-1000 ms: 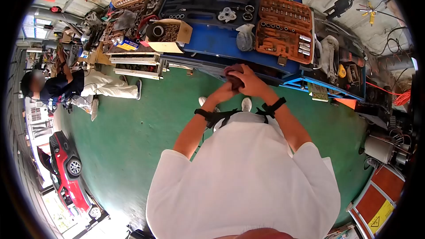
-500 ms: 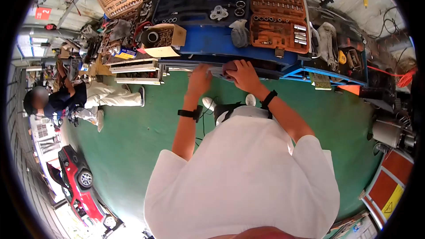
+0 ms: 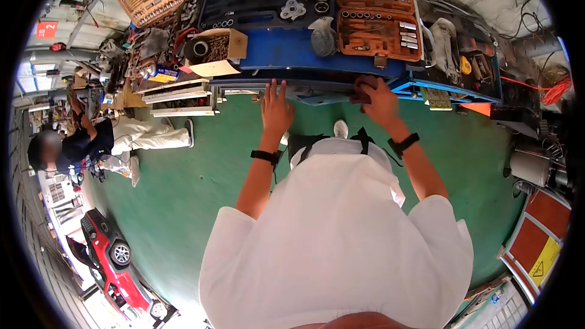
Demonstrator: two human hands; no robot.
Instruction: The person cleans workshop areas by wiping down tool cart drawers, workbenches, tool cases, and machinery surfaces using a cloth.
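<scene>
My left hand rests against the front edge of a dark drawer in the blue workbench. Its fingers are stretched out and hold nothing. Farther right along the same edge, my right hand grips a bunched dark red cloth that touches the drawer front. The drawer's inside is mostly hidden in shadow beneath the bench top.
On the bench lie a dark socket tray, an orange socket case, a grey glove and a cardboard box of screws. A person stands at left; a red car is behind.
My right hand has moved to the right along the drawer edge with the cloth. The fingers of my left hand have straightened against the edge. The view has shifted slightly.
</scene>
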